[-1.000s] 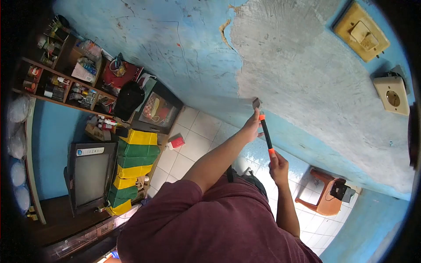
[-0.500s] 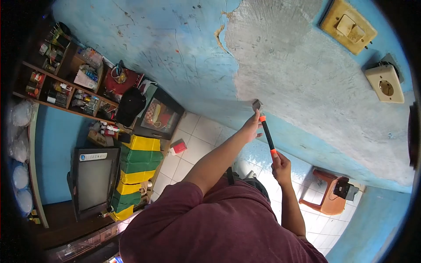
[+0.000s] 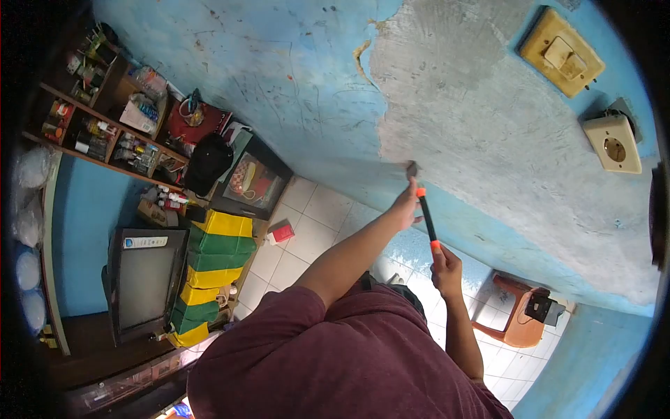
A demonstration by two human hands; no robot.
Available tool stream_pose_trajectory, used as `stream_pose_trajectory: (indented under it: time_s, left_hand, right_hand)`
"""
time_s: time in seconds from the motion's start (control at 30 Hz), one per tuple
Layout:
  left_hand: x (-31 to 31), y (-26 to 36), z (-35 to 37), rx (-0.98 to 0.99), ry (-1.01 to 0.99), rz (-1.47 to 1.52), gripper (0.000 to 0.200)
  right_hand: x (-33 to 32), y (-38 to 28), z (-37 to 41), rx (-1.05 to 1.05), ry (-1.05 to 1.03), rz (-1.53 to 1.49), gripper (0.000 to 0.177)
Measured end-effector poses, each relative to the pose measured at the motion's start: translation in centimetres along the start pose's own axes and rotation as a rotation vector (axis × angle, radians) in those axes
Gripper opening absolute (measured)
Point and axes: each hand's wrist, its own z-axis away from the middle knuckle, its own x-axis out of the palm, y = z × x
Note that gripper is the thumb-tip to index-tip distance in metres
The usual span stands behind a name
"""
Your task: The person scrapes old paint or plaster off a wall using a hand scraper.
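A long-handled scraper (image 3: 428, 218), with a black shaft and orange bands, slants up against the wall. My right hand (image 3: 446, 273) is wrapped round the lower end of its handle. Close below the metal blade (image 3: 412, 170), my left hand (image 3: 405, 211) grips the head end, one finger stretched up along it. The blade lies at the lower border of a bare grey patch (image 3: 453, 91), where it meets blue paint (image 3: 293, 112). Part of the left fingers is hidden behind the tool.
A yellowed switch (image 3: 562, 52) and a loose-hanging socket (image 3: 613, 144) are on the wall at upper right. Below stands an orange plastic stool (image 3: 518, 318) with a dark device on it. To the left are shelves (image 3: 105, 129), a television (image 3: 149, 283) and a red box (image 3: 280, 233) on the tiles.
The view has shifted slightly. The blade is turned a little and shows a narrower face; both hands keep their places on the scraper.
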Motion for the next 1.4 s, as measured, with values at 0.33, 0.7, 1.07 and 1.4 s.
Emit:
stream_pose_trajectory:
  time_s: [0.33,0.7,1.07,1.4]
  left_hand:
    - [-1.2,0.2,0.0,0.012,-0.021,-0.068,0.076]
    - [-2.3,-1.2,-1.6,0.022,-0.008,-0.028,0.082]
    - [-1.1,-1.7,-1.8,-0.028,-0.016,-0.151,0.081]
    - [-0.6,-2.2,-1.5,-0.029,-0.033,-0.245,0.08]
  right_hand:
    - [0.4,0.7,0.2,-0.021,0.0,-0.019,0.039]
    - [0.5,1.2,-1.1,-0.004,0.018,-0.012,0.038]
    - [-0.5,3.9,-0.9,-0.079,0.069,0.057,0.04]
    - [-1.2,3.7,-0.3,0.031,0.042,-0.064,0.042]
